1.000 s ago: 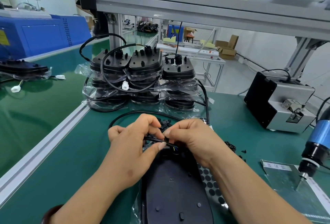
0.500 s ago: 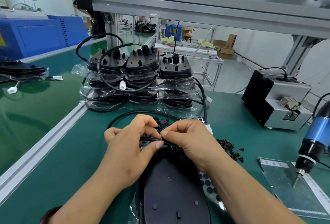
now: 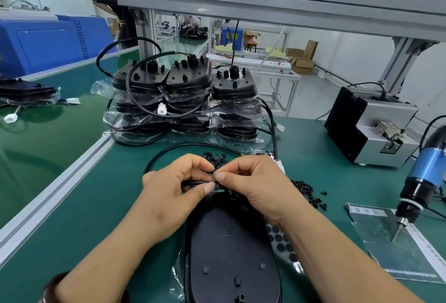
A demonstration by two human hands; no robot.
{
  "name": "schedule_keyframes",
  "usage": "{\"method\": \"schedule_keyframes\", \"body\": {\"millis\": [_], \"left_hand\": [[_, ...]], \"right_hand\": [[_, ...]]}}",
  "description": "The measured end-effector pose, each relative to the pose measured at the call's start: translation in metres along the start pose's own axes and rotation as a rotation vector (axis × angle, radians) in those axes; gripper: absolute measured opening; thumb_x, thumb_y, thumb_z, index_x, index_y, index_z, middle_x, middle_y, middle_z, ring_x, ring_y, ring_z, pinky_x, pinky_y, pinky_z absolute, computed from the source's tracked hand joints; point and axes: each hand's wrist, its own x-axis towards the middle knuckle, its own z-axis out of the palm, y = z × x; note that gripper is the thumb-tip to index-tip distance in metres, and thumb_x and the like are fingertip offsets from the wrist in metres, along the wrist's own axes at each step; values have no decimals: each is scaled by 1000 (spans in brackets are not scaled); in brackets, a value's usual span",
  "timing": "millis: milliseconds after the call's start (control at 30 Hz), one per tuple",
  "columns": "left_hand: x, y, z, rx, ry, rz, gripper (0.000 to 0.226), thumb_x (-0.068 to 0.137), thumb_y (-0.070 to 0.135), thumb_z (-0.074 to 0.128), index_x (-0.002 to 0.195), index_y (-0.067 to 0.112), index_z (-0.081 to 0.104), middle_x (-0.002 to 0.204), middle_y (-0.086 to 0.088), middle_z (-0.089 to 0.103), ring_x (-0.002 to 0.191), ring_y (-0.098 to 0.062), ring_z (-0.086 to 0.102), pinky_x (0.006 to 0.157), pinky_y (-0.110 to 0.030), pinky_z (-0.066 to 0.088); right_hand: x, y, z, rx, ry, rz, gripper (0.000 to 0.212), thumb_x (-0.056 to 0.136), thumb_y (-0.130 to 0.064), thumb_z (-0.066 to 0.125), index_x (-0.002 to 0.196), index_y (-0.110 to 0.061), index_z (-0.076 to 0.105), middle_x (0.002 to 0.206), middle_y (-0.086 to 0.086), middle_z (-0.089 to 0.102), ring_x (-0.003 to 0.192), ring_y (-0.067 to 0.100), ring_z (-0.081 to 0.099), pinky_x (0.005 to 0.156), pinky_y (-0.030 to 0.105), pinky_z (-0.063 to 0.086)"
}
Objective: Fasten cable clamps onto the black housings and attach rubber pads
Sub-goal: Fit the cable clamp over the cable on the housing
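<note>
A black oval housing [image 3: 231,249] lies flat on the green mat right in front of me, its far end under my hands. Its black cable [image 3: 169,151] loops away behind my fingers. My left hand [image 3: 173,189] pinches the cable near the housing's far end. My right hand [image 3: 255,186] pinches a small black cable clamp against the same cable; the clamp is mostly hidden by my fingertips. A sheet of round black rubber pads [image 3: 282,242] sticks out from under the housing's right side. Loose black clamps [image 3: 217,157] lie just beyond my hands.
Stacks of bagged black housings [image 3: 185,100] with cables stand behind. A pile of black screws [image 3: 309,194] lies to the right. A blue electric screwdriver [image 3: 420,186] stands tip-down on a foil bag [image 3: 398,249]. A screw feeder [image 3: 366,131] sits far right; an aluminium rail [image 3: 55,186] runs left.
Both hands stay pinched on the cable and clamp at the housing's far end, with only small finger shifts. The view has tilted slightly.
</note>
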Motion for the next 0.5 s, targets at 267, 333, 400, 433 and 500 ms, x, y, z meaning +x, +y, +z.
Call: {"method": "schedule_keyframes", "body": {"millis": [267,333,400,433,500], "left_hand": [[0,0,2,-78,5,-37,29,82,22,72,93,46,59,86,19,71,85,3,62,102,-45,39],[-1,-1,3,-61,-2,-45,28,82,25,72,94,47,57,86,21,71,84,4,60,100,-38,39],[-2,-2,3,-66,-3,-46,24,82,25,71,92,43,60,85,21,71,82,7,60,91,-19,39],[-2,-2,3,-67,-1,-47,22,82,23,71,91,40,62,85,20,71,81,7,61,84,-10,39],[-3,-2,3,-72,5,-52,23,82,19,71,91,38,63,84,19,71,81,6,62,74,-2,39]], "right_hand": [[1,4,-5,1,-51,13,10,85,-10,73,77,-17,74,70,1,68,66,8,56,65,20,47],[2,5,-11,-46,-111,20,12,87,-13,70,81,-22,76,77,2,73,72,7,60,72,22,50],[3,5,-19,-51,-203,30,17,89,-11,68,89,-25,78,92,5,75,85,10,64,86,26,52],[3,5,-22,-30,-249,35,18,88,-9,68,93,-24,78,98,6,75,92,13,65,91,28,51],[4,6,-27,7,-301,44,19,86,-8,70,98,-21,77,103,6,75,103,20,67,97,31,49]]}}
